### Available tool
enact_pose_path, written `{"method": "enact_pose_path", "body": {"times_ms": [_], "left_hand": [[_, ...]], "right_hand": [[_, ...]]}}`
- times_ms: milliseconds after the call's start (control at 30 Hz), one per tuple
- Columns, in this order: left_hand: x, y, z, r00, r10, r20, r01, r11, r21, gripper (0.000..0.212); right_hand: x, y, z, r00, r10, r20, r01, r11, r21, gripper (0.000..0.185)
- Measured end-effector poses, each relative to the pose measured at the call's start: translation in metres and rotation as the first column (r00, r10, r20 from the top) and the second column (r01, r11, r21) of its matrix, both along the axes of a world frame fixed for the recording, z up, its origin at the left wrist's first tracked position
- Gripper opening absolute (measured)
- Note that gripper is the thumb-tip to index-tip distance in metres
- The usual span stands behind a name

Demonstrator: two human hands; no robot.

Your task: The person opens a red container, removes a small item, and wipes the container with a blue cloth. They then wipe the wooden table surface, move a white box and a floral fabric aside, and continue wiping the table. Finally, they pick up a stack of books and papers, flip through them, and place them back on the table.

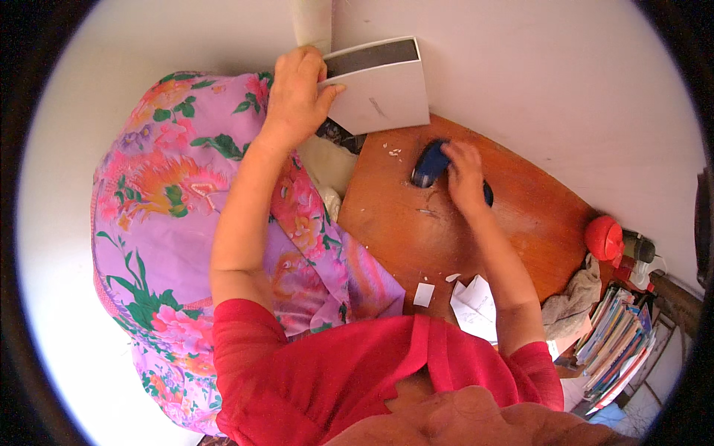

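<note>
My left hand (298,92) grips the left edge of a white box (382,100), thumb on its front face. The box is tilted up against the wall, and its open top shows a dark inside. Over the brown wooden tabletop (401,223), my right hand (466,173) is blurred. Its fingertips meet the upper end of a dark blue rounded object (430,163) with a shiny lower end. Another dark blue rounded part (488,193) shows past the hand's other side; whether the two are joined is hidden.
A purple floral cloth (184,223) drapes over something bulky at the left. White scraps (394,151), a small white card (424,295) and folded paper (474,306) lie on the tabletop. Rightward are a red round container (603,238), a grey-brown cloth (572,301) and stacked books (616,340).
</note>
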State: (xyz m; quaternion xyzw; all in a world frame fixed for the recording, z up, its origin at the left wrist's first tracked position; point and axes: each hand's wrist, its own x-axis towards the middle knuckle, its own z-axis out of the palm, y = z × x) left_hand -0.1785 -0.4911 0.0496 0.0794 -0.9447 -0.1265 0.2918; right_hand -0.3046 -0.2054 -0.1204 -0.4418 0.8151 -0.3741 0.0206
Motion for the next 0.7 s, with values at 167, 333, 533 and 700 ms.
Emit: {"method": "enact_pose_path", "body": {"times_ms": [167, 333, 533, 700], "left_hand": [[-0.001, -0.009, 0.0, 0.997, -0.046, -0.064, 0.04, 0.995, -0.092, 0.031], [0.001, -0.011, -0.013, 1.0, -0.005, 0.017, 0.005, 1.0, -0.024, 0.03], [0.003, -0.012, -0.015, 0.999, 0.013, 0.033, -0.012, 1.0, -0.012, 0.031], [0.0, -0.016, -0.017, 1.0, -0.022, 0.005, 0.022, 0.999, -0.027, 0.032]], "right_hand": [[-0.016, -0.043, -0.013, 0.978, -0.194, -0.073, 0.197, 0.979, 0.044, 0.038], [0.019, -0.037, -0.016, 0.978, 0.133, -0.159, -0.104, 0.978, 0.181, 0.04], [0.041, -0.031, -0.002, 0.932, 0.362, -0.035, -0.36, 0.932, 0.053, 0.042], [0.04, -0.107, -0.003, 0.938, 0.341, -0.058, -0.339, 0.94, 0.04, 0.043]]}}
